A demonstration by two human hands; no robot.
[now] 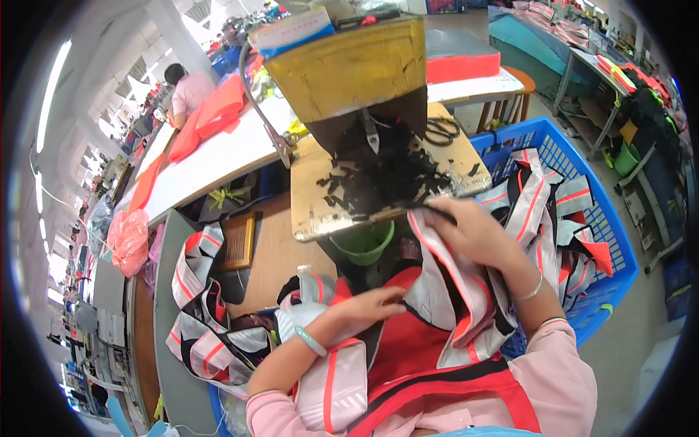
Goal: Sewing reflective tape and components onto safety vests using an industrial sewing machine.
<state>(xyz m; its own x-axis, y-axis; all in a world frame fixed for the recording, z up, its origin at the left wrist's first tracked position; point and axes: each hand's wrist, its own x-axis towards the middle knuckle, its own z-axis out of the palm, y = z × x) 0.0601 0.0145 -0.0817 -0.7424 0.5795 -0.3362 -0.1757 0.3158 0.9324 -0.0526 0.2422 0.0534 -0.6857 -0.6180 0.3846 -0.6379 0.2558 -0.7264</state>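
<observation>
My right hand point(466, 229) is closed on the upper end of a grey reflective fabric piece point(466, 309) with coral stripes and black edging, right at the front edge of a wooden board point(309, 197). The piece hangs down over my lap. Lower and to the left, my left hand point(371, 304) has its fingers closed at the piece's left edge; the exact grip is partly hidden. Black scraps point(382, 175) lie heaped on the board. Above them a pointed metal tip point(372, 137) sticks out under a worn yellow machine housing point(349, 69).
Black-handled scissors point(442, 132) lie on the board's right. A blue basket point(619, 240) holds striped fabric pieces at my right; more pieces point(207, 342) hang at my left. A green bin point(368, 247) stands below the board. Another person point(193, 91) sits at the far left beyond a white table point(218, 153).
</observation>
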